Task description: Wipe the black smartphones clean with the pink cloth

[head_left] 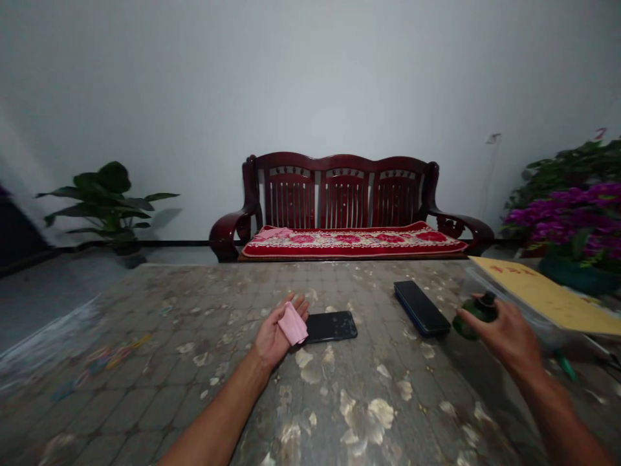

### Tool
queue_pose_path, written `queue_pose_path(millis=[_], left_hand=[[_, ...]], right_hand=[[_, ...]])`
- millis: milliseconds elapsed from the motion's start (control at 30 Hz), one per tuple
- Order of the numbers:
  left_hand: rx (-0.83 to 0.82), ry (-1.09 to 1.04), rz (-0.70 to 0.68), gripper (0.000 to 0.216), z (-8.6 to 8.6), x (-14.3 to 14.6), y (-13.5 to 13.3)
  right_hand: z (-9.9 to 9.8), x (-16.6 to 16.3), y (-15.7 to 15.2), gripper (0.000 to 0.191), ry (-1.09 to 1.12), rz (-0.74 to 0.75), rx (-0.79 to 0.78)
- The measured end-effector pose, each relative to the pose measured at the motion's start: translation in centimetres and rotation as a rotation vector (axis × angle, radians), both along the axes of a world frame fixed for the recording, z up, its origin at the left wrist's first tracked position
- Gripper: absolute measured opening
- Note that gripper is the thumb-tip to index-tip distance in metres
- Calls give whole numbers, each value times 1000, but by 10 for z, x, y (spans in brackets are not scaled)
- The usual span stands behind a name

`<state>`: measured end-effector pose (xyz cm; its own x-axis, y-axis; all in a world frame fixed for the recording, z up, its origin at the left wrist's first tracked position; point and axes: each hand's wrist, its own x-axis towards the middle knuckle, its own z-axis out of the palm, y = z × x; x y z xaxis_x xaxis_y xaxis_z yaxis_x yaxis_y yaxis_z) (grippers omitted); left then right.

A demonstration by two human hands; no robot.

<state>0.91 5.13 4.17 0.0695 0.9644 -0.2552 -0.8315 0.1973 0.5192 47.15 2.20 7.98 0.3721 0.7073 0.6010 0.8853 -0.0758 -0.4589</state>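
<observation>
My left hand rests palm up over the table, holding a folded pink cloth across its fingers. Just right of it, a black smartphone lies flat, its left end partly hidden by the hand and cloth. My right hand is closed around a small dark green bottle with a black top, at the table's right side. Between the hands, nearer the bottle, lies a second dark phone with a blue edge or case beneath it.
A patterned cover lies over the table. At right stand a clear plastic box, a yellow sheet and a pot of purple flowers. Colourful bands lie left. A wooden bench stands beyond.
</observation>
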Motion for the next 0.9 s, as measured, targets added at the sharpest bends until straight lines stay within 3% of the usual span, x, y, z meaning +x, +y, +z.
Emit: queue_pose_path(millis=[67,200,300,400,600,800,900], left_hand=[[31,-11,-2,63,-1,1,-1],[76,41,-12,73,-6,2,-1],[118,80,-31,71,-9,2,0],[134,99,-44,69,-12,2,1],[119,77,-46,65,-11,0,2],[92,67,-7,58,-3,-3,3],[99,75,-13,57,-2,-2,1]], right_hand=[[4,-23,-7,57,-56,94,-39],[-1,-104,-16,48,-58,306,-99],[-11,-157,-10,42,-104,304,-160],[-19,-185,-1,40,-163,245,-202],[-20,-192,-3,40,-87,228,-338],[-32,-166,4,70,183,593,-280],[-37,-164,5,71,296,674,-271]])
